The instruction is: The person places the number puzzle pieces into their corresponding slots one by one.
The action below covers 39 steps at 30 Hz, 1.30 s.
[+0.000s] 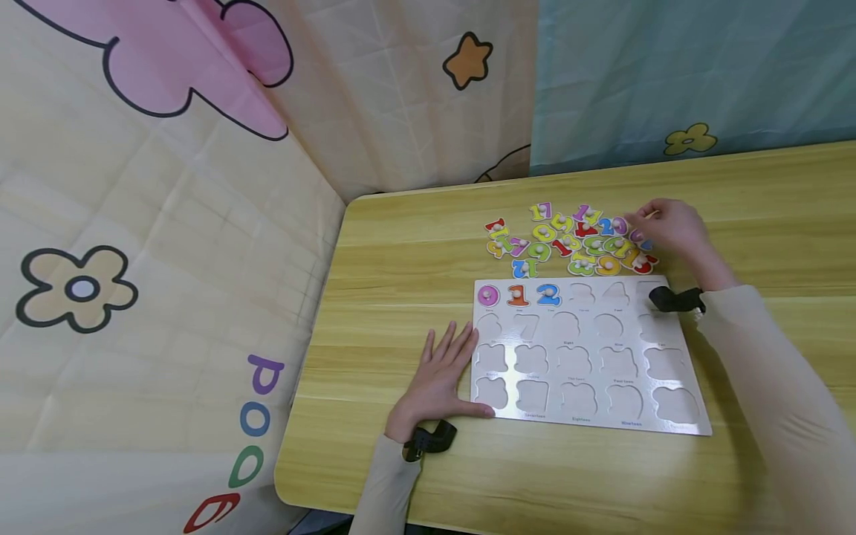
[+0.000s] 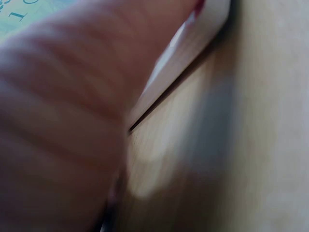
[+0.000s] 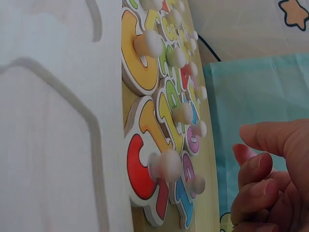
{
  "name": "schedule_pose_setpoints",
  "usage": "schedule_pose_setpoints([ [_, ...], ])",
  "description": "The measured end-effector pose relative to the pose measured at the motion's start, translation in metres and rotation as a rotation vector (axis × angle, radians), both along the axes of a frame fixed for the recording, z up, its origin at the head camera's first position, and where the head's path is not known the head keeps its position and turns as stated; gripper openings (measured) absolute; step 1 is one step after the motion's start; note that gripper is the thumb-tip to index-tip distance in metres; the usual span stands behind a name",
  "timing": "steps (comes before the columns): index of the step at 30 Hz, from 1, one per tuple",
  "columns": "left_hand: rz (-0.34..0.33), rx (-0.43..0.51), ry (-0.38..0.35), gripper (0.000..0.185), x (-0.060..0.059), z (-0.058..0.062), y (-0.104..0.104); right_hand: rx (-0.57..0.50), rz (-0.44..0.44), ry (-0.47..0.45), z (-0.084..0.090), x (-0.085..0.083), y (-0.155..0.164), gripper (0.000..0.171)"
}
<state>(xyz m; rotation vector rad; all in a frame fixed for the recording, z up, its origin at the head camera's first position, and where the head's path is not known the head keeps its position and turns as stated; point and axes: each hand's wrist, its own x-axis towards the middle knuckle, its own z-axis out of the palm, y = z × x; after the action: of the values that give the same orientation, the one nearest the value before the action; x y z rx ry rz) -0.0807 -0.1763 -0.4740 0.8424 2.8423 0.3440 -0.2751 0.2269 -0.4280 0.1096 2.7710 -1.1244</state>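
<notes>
Even, soft daylight-like light fills the head view; the wooden table (image 1: 414,461) shows a mild sheen and only faint shadows under the left hand (image 1: 438,383) and just below the right hand (image 1: 669,227). Straight edges bow toward the frame borders. The left wrist view is dim and badly blurred: the skin filling its left side is out of focus, and a dark shadow lies beside it. In the right wrist view, the number pieces (image 3: 154,121) beyond the fingers (image 3: 260,188) are fairly sharp, while the white board (image 3: 48,121) nearest the lens is soft and washed out.

The left wrist view is blurred, a finger (image 2: 63,111) filling most of it. The puzzle board (image 1: 695,416) labels are too small to read.
</notes>
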Motion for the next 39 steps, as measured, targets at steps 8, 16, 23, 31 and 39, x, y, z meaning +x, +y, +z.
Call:
schedule_pose_setpoints([
  [8, 0.002, -0.007, -0.005, 0.124, 0.000, 0.002, 0.001, 0.015, -0.002, 0.007, -0.002, 0.006, 0.008, 0.056],
  [16, 0.003, -0.012, -0.013, 0.124, 0.000, 0.003, 0.000, 0.021, 0.067, 0.008, -0.002, 0.010, -0.001, 0.055],
  [23, 0.002, 0.003, -0.009, 0.124, 0.000, 0.003, 0.001, 0.036, 0.128, 0.017, -0.001, 0.012, -0.016, 0.052],
  [31, 0.005, 0.003, -0.021, 0.123, 0.000, 0.005, 0.001, 0.023, 0.134, 0.006, -0.006, 0.007, -0.031, 0.048],
  [39, 0.010, -0.029, -0.023, 0.123, 0.001, 0.006, 0.001, 0.017, 0.167, 0.026, -0.007, 0.003, -0.049, 0.042],
])
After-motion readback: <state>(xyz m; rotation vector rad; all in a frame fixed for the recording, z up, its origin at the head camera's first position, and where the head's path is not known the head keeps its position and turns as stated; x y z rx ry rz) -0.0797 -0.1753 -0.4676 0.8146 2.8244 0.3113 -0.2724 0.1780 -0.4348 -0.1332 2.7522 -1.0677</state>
